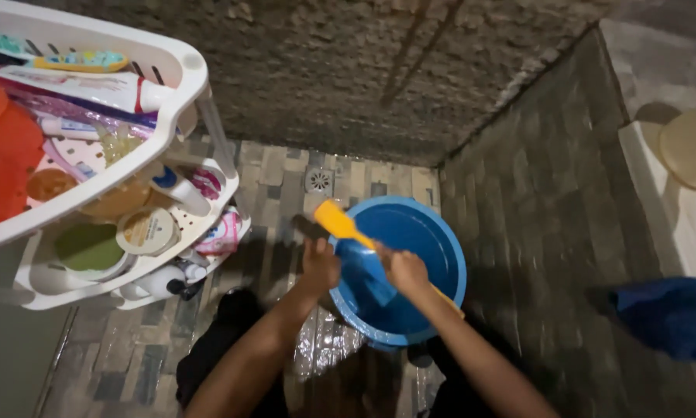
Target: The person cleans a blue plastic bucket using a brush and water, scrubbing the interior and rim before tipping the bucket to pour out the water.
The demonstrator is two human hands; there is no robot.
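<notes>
At the far left of the frame a white plastic shelf rack [179, 68] rises in tiers; its top tray holds a toothbrush [77, 60], a tube of paste [92, 90] and an orange cloth [3, 159], while the lower tiers carry round-lidded jars [148, 230], a green-topped tub [90, 248] and several bottles lying on their sides. Below and right of the rack the wet tiled floor [123, 356] glistens, and a small square drain [318, 181] sits in it near the rough back wall. Just left of centre, the person's left hand [320, 265] is curled shut on the near left rim of a blue bucket [433, 232], steadying it. The bucket sits tilted on the floor at the centre of the frame, its open mouth facing up toward the camera. A brush with a yellow handle [340, 222] lies across the bucket's mouth, its dark bristled end poking out past the upper-left rim. The right hand [404, 271] is closed in a fist around that handle, over the bucket's inside. Further right a dark tiled wall runs up the frame, and at the lower right edge a blue cloth [669, 316] hangs over a pale ledge [658, 201].
</notes>
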